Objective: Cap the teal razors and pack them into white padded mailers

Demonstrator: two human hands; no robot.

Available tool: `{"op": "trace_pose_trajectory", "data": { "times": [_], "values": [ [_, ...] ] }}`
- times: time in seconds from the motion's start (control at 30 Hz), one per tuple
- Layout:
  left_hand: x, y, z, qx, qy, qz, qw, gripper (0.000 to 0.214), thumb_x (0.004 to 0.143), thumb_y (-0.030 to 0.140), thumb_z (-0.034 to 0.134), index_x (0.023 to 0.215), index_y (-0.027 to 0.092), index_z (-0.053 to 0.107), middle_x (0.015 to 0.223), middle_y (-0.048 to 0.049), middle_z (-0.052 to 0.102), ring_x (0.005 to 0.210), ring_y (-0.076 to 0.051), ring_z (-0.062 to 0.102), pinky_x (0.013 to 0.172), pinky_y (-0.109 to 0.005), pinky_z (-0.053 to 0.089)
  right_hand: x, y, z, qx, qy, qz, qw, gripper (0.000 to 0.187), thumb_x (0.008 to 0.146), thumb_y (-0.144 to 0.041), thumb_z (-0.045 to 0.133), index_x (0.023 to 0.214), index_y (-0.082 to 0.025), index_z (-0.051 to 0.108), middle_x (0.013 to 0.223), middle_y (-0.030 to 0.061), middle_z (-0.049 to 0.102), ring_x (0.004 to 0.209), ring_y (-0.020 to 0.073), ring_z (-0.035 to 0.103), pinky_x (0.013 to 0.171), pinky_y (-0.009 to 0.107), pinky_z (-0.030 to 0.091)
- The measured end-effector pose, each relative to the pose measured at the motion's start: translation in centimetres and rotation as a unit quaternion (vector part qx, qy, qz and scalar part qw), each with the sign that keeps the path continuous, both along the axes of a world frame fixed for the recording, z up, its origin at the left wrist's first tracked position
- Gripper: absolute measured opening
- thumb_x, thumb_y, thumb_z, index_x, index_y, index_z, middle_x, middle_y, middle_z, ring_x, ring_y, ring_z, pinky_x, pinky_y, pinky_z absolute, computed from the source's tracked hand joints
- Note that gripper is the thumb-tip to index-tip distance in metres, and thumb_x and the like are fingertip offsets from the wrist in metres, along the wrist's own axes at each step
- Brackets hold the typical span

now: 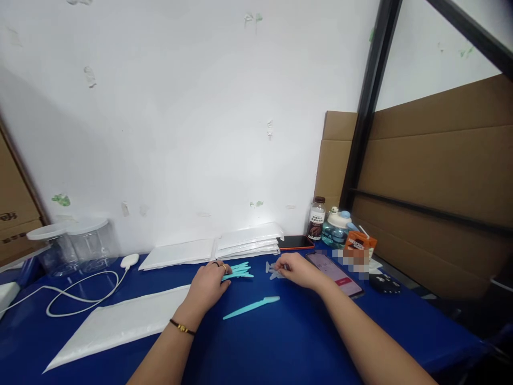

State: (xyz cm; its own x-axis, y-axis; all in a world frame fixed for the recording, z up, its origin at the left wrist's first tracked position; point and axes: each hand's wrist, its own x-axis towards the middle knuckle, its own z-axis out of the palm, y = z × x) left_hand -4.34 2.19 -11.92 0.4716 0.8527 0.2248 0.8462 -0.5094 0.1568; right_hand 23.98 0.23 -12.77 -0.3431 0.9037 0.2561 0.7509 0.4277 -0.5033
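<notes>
My left hand (210, 280) is closed over the near ends of a small pile of teal eyebrow razors (241, 271). One more teal razor (252, 307) lies by itself in front of the pile, slanting up to the right. To the right, several small translucent plastic caps (274, 275) sit on the blue tabletop. Over them, my right hand (295, 267) has its thumb and fingers pinched together on what looks like one of these caps. The fingertips partly hide it.
White padded mailers (248, 240) are stacked against the wall, and a single mailer (132, 316) lies at front left. A phone (336, 274), a brown-capped bottle (317, 218) and a blue water bottle (336, 229) stand right. Clear jars (93, 246) and a white cable (82, 314) are left.
</notes>
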Motion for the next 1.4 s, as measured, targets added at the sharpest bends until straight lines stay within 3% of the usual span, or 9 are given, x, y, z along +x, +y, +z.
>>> {"op": "trace_pose_trajectory", "data": {
  "times": [0.3, 0.5, 0.6, 0.77, 0.9, 1.13, 1.4],
  "values": [
    [-0.9, 1.2, -0.7, 0.009, 0.034, 0.004, 0.999, 0.016, 0.083, 0.024, 0.046, 0.085, 0.023, 0.062, 0.089, -0.0023, 0.066, 0.085, -0.018, 0.060, 0.070, -0.028, 0.038, -0.7, 0.1, -0.9, 0.049, -0.102, 0.016, 0.993, 0.011, 0.073, -0.013, 0.057, 0.079, -0.018, 0.064, 0.086, 0.0037, 0.060, 0.076, 0.0149, 0.056, 0.067, 0.022, 0.041],
    [-0.5, 0.8, -0.3, 0.011, -0.027, 0.018, 0.999, 0.017, 0.084, 0.026, 0.043, 0.085, 0.023, 0.060, 0.090, -0.0016, 0.067, 0.084, -0.018, 0.060, 0.073, -0.028, 0.037, -2.2, 0.2, -1.1, 0.101, -0.143, 0.019, 0.984, 0.010, 0.071, -0.010, 0.055, 0.076, -0.017, 0.059, 0.083, 0.0038, 0.058, 0.075, 0.0152, 0.054, 0.069, 0.024, 0.039],
    [-0.3, 0.5, -0.2, -0.002, -0.079, 0.011, 0.997, 0.019, 0.086, 0.028, 0.039, 0.089, 0.024, 0.058, 0.090, -0.0016, 0.066, 0.083, -0.017, 0.060, 0.073, -0.026, 0.038, -2.4, 0.3, -1.3, 0.108, -0.108, 0.023, 0.988, 0.008, 0.074, -0.011, 0.053, 0.076, -0.017, 0.057, 0.082, 0.0035, 0.058, 0.076, 0.0150, 0.053, 0.071, 0.025, 0.039],
    [0.2, -0.1, 0.3, -0.045, -0.139, -0.020, 0.989, 0.030, 0.092, 0.037, 0.026, 0.095, 0.022, 0.052, 0.086, -0.0032, 0.063, 0.078, -0.017, 0.058, 0.070, -0.026, 0.039, -2.3, -0.2, -0.6, 0.080, 0.047, 0.014, 0.996, 0.009, 0.085, -0.018, 0.045, 0.084, -0.019, 0.053, 0.075, 0.0003, 0.056, 0.065, 0.0126, 0.051, 0.059, 0.022, 0.038],
    [0.5, -0.5, 0.5, -0.084, -0.118, -0.068, 0.987, 0.039, 0.091, 0.046, 0.026, 0.084, 0.021, 0.055, 0.081, -0.0028, 0.062, 0.076, -0.017, 0.057, 0.070, -0.026, 0.040, -2.6, -1.1, 0.6, 0.134, 0.114, 0.028, 0.984, 0.013, 0.090, -0.026, 0.043, 0.087, -0.020, 0.054, 0.079, 0.0016, 0.053, 0.071, 0.0139, 0.050, 0.064, 0.024, 0.040],
    [0.5, -1.0, 0.5, -0.103, -0.118, -0.110, 0.982, 0.044, 0.092, 0.045, 0.025, 0.086, 0.023, 0.063, 0.086, -0.0004, 0.064, 0.081, -0.016, 0.056, 0.073, -0.025, 0.040, -3.5, -1.5, 0.7, 0.155, 0.125, 0.061, 0.978, 0.016, 0.092, -0.028, 0.042, 0.092, -0.020, 0.056, 0.085, 0.0033, 0.052, 0.077, 0.0145, 0.051, 0.070, 0.026, 0.041],
    [0.9, -1.6, 0.7, -0.103, -0.105, -0.134, 0.980, 0.040, 0.092, 0.040, 0.026, 0.086, 0.025, 0.063, 0.087, 0.0018, 0.065, 0.083, -0.015, 0.057, 0.074, -0.023, 0.039, -3.9, -1.7, 0.9, 0.189, 0.038, 0.067, 0.979, 0.018, 0.093, -0.025, 0.041, 0.096, -0.021, 0.058, 0.090, 0.0053, 0.056, 0.084, 0.0166, 0.051, 0.077, 0.029, 0.040]
  ]
}}
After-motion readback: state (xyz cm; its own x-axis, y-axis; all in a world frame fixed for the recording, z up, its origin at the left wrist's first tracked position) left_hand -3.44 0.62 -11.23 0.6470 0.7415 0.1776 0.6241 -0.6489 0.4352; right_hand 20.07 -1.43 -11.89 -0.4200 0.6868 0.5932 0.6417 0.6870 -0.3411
